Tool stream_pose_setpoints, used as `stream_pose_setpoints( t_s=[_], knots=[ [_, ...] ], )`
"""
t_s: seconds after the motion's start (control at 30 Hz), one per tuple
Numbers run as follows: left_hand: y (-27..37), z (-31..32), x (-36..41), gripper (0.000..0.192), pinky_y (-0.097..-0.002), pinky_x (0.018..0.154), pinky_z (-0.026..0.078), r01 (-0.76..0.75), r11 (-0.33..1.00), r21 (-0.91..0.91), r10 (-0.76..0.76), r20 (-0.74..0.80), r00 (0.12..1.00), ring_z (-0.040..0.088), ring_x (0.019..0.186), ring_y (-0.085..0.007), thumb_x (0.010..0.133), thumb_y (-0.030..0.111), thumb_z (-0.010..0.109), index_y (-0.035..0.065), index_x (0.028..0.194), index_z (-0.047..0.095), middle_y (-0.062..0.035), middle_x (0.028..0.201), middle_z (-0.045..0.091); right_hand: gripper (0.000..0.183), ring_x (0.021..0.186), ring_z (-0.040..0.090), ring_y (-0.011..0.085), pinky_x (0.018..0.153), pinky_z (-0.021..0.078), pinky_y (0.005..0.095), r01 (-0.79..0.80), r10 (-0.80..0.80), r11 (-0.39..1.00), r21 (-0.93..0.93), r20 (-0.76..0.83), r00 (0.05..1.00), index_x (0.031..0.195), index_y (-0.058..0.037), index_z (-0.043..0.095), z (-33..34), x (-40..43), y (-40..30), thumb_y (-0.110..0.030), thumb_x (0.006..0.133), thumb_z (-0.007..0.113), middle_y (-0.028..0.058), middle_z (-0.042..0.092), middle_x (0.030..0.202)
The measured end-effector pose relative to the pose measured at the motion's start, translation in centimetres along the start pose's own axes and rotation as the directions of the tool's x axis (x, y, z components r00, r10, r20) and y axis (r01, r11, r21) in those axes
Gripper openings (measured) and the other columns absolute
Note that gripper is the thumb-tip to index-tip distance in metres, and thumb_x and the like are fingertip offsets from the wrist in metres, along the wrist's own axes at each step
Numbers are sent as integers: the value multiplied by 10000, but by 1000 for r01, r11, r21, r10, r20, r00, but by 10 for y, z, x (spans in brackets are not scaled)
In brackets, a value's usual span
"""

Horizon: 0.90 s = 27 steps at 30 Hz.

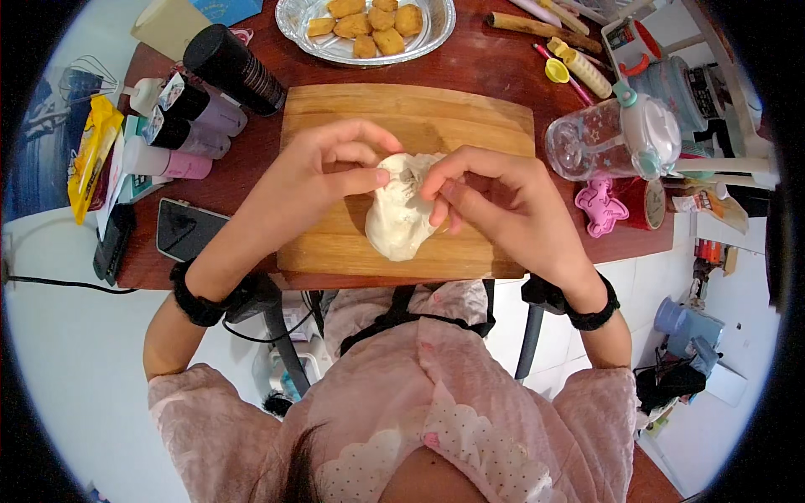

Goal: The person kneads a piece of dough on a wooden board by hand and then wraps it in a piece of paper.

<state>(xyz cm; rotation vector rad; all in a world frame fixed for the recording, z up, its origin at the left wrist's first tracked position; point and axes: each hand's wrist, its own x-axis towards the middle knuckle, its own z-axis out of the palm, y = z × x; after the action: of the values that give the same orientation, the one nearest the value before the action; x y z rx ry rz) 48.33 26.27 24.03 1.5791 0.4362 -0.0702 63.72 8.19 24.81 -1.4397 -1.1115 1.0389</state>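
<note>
A soft, pale cream lump of dough or clay [397,220] lies over the middle of a wooden cutting board [327,242]. My left hand [343,157] pinches its upper left edge, with the thumb in front and the index finger stretched along the top. On the other side my right hand [490,195] has thumb and fingers bent together at the lump's upper right edge; its fingertips partly hide that edge. The upper part of the lump looks thin and wrinkled, the lower part thick and rounded.
Beyond the board stands a foil tray [292,31] with several yellow-brown pieces. Bottles [236,69] and a phone [188,227] are at the left. A clear drinking bottle [585,141], a pink cutter [602,207], a tape roll [654,204] and a wooden stick [541,31] lie right.
</note>
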Motion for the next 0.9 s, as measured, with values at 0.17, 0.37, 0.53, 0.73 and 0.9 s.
stream_pose_setpoints(
  t_s=[0.17, 0.37, 0.53, 0.73, 0.9],
  knots=[
    [0, 1, 0, 258, -256, 911, 472, 4, 999, -54, -1, 49, 999, 629, 1006, -108, 899, 48, 631, 29, 1156, 607, -37, 1066, 674, 105, 772, 684, 120, 650, 532, 267, 13, -22, 994, -111, -86, 996, 993, -12, 660, 3, -1, 6, -17, 909, 597, 62, 689, 878],
    [5, 7, -5, 313, -248, 850, 497, 30, 996, -85, -25, 63, 998, 645, 935, -101, 889, 26, 652, 27, 1192, 574, -42, 984, 688, 95, 764, 658, 108, 664, 541, 247, 16, -61, 928, -371, -109, 992, 966, 39, 665, 10, -3, -7, 10, 876, 677, 67, 684, 882],
    [10, 13, -9, 376, -247, 826, 508, 84, 992, -94, -78, 67, 995, 651, 904, -102, 866, -6, 675, 26, 1213, 536, -53, 947, 694, 133, 696, 658, 143, 619, 525, 260, 126, -192, 896, -425, -118, 974, 946, 21, 679, 14, -5, -5, -22, 832, 731, 81, 681, 863],
    [9, 14, -10, 412, -227, 795, 509, 90, 989, -119, -83, 61, 995, 658, 877, -104, 857, -13, 687, 29, 1230, 517, -69, 925, 699, 167, 649, 641, 182, 579, 503, 281, 147, -248, 851, -504, -140, 959, 935, 7, 684, 22, -11, -3, -70, 810, 765, 96, 664, 843],
    [16, 20, -13, 440, -218, 782, 509, 81, 993, -89, -79, 25, 997, 665, 857, -104, 839, -34, 696, 25, 1236, 515, -74, 905, 701, 204, 628, 631, 191, 554, 498, 288, 142, -261, 834, -533, -155, 953, 933, -1, 672, 30, -17, -7, -102, 797, 786, 95, 641, 834]
  ],
)
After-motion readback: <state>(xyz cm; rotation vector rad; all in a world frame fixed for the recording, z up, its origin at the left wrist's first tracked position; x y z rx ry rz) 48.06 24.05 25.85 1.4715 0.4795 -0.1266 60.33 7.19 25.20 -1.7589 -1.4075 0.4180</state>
